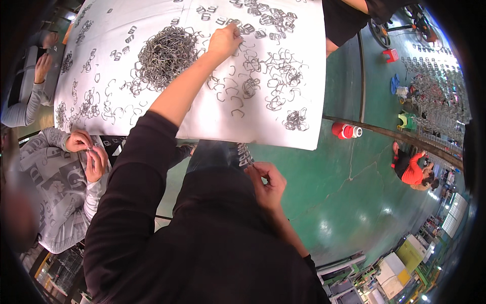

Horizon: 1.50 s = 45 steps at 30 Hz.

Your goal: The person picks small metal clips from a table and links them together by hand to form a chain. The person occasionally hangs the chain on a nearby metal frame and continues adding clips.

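My left hand [226, 41] reaches across the white-covered table [228, 129], its fingers pinched together at a small metal buckle [234, 23] among other flat buckles [276, 19]. Under my left forearm lies a large heap of bent metal wire pieces [167, 55]. Looser wire hooks [235, 96] are scattered just nearer to me. Below the table's front edge, by my lap, my right hand [268, 183] is closed, thumb against curled fingers. A short row of metal loops [244, 154] rises from its fingertips; how they are joined cannot be made out.
On my left a person in a grey patterned top [55, 182] handles something small; another person's arm [38, 76] is farther along. Someone in dark clothes stands at the far right corner. A red-and-white jug [347, 130] stands on the green floor [344, 192], near a long metal bar [395, 136].
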### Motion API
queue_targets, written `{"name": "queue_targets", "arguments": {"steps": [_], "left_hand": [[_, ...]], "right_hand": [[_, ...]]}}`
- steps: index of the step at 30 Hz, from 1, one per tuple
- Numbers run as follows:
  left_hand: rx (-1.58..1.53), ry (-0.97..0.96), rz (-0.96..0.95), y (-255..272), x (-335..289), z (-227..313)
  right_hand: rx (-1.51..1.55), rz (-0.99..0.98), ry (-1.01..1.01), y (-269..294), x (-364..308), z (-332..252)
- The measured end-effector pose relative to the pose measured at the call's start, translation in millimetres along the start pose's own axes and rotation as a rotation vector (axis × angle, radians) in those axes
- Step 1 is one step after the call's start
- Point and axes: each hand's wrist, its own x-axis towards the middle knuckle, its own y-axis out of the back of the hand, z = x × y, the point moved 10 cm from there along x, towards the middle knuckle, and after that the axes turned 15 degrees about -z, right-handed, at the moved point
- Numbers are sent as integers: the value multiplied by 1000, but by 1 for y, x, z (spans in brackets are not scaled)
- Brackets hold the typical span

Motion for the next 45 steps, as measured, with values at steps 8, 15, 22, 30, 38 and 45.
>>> {"name": "queue_targets", "arguments": {"steps": [8, 15, 22, 30, 38, 45], "left_hand": [[-625, 112, -267, -25, -219, 69], [-759, 215, -184, -28, -291, 90], [-613, 27, -25, -12, -296, 100], [-607, 88, -96, -14, -302, 89], [-538, 73, -45, -9, -308, 85], [-539, 93, 23, -5, -313, 79]], "right_hand": [[25, 18, 27, -3, 8, 5], [-8, 8, 93, -12, 12, -5], [-138, -89, 103, -23, 15, 3], [-495, -38, -42, 10, 134, 57], [-823, -98, -219, -1, 198, 87], [86, -106, -192, 8, 115, 45]]}}
